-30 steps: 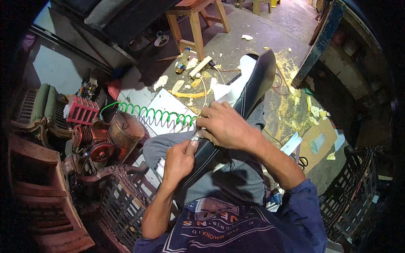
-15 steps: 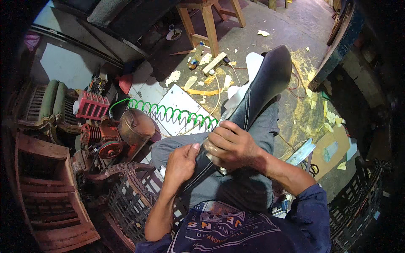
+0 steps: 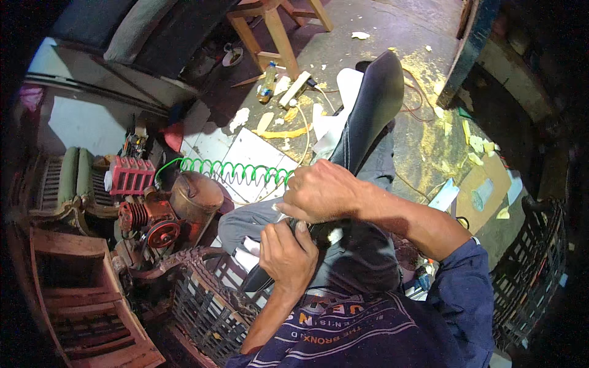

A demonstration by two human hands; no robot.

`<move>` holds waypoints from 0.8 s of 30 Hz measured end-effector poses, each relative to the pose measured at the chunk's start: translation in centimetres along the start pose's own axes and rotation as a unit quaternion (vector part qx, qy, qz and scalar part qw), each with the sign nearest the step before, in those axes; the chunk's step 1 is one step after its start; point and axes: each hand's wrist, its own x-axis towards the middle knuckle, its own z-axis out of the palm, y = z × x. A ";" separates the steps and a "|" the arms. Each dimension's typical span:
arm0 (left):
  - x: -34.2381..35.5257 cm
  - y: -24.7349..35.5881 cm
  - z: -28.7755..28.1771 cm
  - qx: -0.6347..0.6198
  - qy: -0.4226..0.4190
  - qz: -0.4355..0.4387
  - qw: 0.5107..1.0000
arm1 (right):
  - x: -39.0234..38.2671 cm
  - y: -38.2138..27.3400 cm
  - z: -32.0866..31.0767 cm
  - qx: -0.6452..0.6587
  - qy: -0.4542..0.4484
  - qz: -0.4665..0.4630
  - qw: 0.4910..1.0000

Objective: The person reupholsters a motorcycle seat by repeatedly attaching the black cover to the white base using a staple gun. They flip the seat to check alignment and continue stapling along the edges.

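In the middle of the frame, a long black motorcycle seat (image 3: pixel 368 116) lies across the person's lap, its narrow end low by the hands and its broad end rising toward the upper centre. The right hand (image 3: pixel 319 193) lies on top of the seat just right of centre, fingers curled shut over its edge and pressing the black cover down. Directly below it, the left hand (image 3: pixel 287 254) grips the lower end of the seat, fingers wrapped closed around the cover there; the two hands almost touch. Whether either hand also holds a small tool cannot be told.

Just left of the right hand, a green coiled hose (image 3: pixel 233 170) stretches leftward across a white sheet on the floor toward a rusty air compressor (image 3: pixel 165 211) with a red motor at centre left. Below the compressor stands a dark plastic crate (image 3: pixel 208 306), in the lower left part of the frame, just beside the person's knee. In the upper centre, beyond the seat, scraps of yellow foam (image 3: pixel 279 132) litter the concrete floor (image 3: pixel 392 30), near the legs of a wooden stool (image 3: pixel 270 30). A second dark crate (image 3: pixel 534 270) sits at the right edge.
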 end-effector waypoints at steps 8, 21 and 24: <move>1.4 1.1 -0.4 -0.068 -0.015 -0.003 0.998 | 0.1 1.3 -2.5 0.178 0.118 0.081 0.973; 2.5 0.1 0.1 -0.031 -0.022 -0.020 0.999 | -3.0 4.1 1.4 -0.130 0.252 -0.096 0.954; 3.0 0.3 -0.1 -0.054 -0.022 0.011 0.998 | -1.7 4.0 1.1 -0.127 0.241 -0.100 0.957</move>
